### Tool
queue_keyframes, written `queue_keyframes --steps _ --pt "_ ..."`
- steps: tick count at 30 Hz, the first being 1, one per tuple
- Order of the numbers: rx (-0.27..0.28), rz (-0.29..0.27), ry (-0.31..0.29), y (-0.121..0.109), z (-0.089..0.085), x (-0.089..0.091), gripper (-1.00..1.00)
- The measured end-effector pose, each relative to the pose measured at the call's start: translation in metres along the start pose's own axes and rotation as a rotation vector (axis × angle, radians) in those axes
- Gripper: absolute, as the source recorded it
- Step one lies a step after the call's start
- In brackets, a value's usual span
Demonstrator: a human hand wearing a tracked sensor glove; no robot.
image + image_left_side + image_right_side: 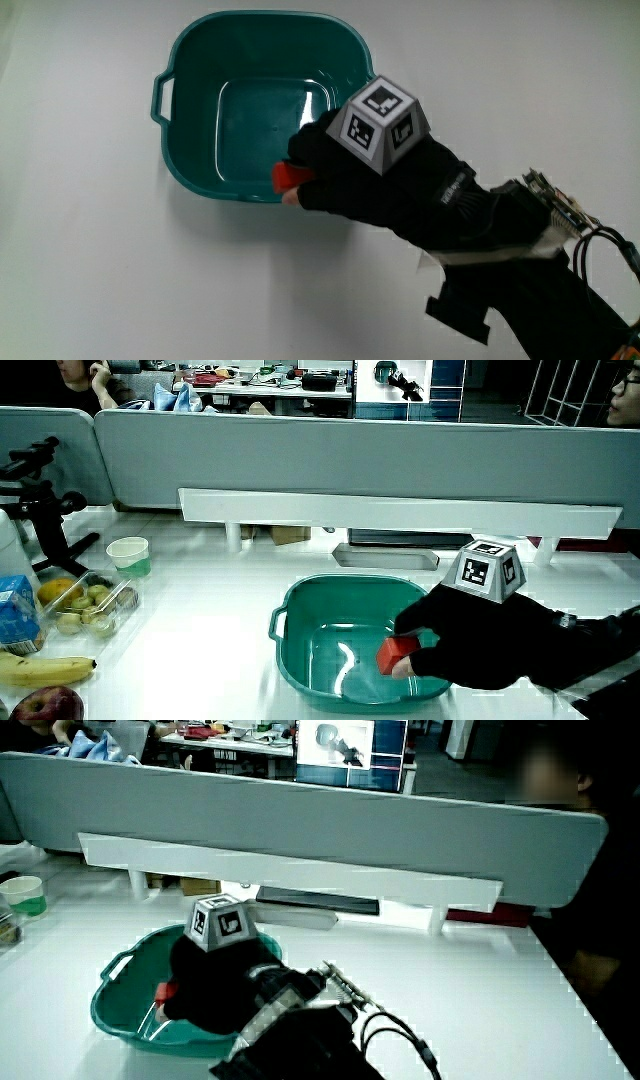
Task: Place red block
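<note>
A small red block is held in the fingertips of the gloved hand, which is shut on it. The hand, with its patterned cube on the back, hangs over the rim of the teal basin on the side nearest the person. In a side view the red block sits just above the basin's inside, held by the hand. In a side view only a sliver of the block shows beside the hand over the basin.
In a side view a banana, an apple, a clear box of fruit, a blue carton and a paper cup lie beside the basin. A low partition closes the table.
</note>
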Motion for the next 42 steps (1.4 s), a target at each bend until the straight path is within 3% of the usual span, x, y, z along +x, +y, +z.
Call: queue_keyframes --steps 5,6,12,17,21,26,29,33,38,42 --pt "0.014 -0.028 -0.011 0.014 0.006 0.005 0.0" --pt "0.006 -0.04 0.019 0.018 0.003 0.009 0.0" --pt "-0.025 -0.088 0.051 0.04 -0.005 0.019 0.0" --pt "-0.065 -0.104 0.054 0.054 -0.021 0.025 0.0" --pt "-0.102 -0.151 0.058 0.067 -0.035 0.038 0.0" --pt "-0.137 -0.169 0.1 0.078 -0.047 0.049 0.0" --pt "-0.161 -0.198 0.087 0.085 -0.053 0.052 0.0" --pt "-0.177 -0.219 0.141 0.093 -0.059 0.061 0.0" --pt "-0.21 -0.234 0.093 0.101 -0.071 0.059 0.0" --pt "-0.246 -0.247 0.104 0.105 -0.084 0.063 0.0"
